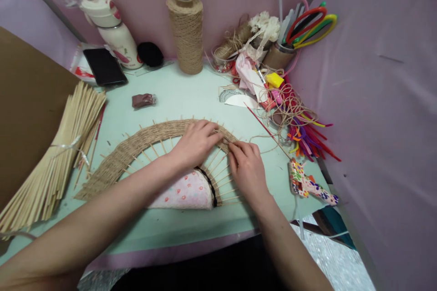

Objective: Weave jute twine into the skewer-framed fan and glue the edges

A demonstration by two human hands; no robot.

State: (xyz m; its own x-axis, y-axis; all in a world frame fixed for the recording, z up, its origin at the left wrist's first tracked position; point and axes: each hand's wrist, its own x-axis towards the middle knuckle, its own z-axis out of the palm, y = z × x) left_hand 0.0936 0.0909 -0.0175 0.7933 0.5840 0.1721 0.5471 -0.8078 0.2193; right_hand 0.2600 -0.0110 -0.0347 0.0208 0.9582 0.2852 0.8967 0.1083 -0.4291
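A half-round fan of thin wooden sticks [218, 173] lies flat on the pale green table [191, 95]. Its outer band is woven with brown jute twine [123, 157], and a pink flowered fabric centre [186, 193] sits at its base. My left hand [196, 142] rests on the top of the woven band with its fingers curled over the weave. My right hand [246, 166] is just to its right, fingertips pinched on the twine at the end of the weave. A loose strand of twine [269, 138] runs off to the right.
A bundle of bamboo sticks [58, 159] lies at the left, a tall jute spool [186, 32] at the back, a bottle [112, 32] and phone [104, 67] back left. Pipe cleaners [307, 134], a flowered glue gun [307, 184] and craft clutter [259, 59] fill the right.
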